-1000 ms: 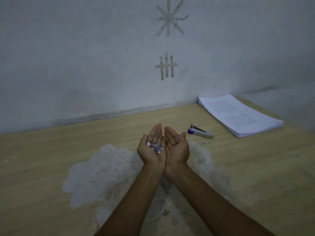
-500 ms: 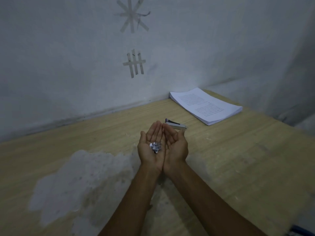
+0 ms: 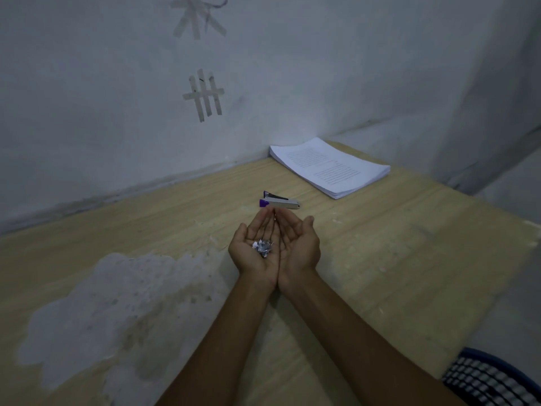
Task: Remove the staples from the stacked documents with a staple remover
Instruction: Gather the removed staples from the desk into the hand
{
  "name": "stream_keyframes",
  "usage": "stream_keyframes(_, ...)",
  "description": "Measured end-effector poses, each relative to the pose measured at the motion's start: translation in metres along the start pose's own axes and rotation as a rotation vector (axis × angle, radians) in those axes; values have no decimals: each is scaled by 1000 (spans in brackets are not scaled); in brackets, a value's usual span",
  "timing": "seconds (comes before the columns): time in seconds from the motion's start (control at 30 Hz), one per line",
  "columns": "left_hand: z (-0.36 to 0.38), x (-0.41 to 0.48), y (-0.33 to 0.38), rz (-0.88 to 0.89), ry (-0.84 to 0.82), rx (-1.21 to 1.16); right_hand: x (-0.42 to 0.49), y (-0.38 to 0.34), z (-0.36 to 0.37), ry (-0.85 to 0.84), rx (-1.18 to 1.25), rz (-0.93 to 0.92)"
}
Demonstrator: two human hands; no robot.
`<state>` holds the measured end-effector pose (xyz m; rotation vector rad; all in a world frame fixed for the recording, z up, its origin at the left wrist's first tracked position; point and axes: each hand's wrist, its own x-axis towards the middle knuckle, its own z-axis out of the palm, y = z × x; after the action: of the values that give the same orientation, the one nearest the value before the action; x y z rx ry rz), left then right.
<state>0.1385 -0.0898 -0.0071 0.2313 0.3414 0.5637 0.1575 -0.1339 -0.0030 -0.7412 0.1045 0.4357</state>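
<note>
Only the view has swung; the left hand (image 3: pixel 252 253) and right hand (image 3: pixel 299 248) stay cupped together, palms up, fingers relaxed, pulled staples (image 3: pixel 263 248) heaped in the left palm; the staple remover (image 3: pixel 279 203) lies idle just beyond the fingertips, the paper stack (image 3: pixel 330 167) well apart; pulling looks finished

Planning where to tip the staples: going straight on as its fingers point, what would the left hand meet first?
Probably the staple remover, lying just beyond the left hand, though depth is unclear.

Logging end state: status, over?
Left grip palm-up, cupping pile of silver metal staples. Right grip palm-up, empty, alongside. Silver purple-tipped staple remover, white printed paper stack beyond. Nothing in the way.
</note>
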Motion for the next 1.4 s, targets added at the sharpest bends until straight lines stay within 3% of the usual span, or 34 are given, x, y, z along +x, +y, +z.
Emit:
stream_keyframes(0.6, 57, -35, -101, -48, -35, 61, -6, -102, -57, 32, 63, -98)
stream_keyframes(1.4, 87, -116, -341, -459, -169, 200, -46, -264, -249, 322, 219, -428)
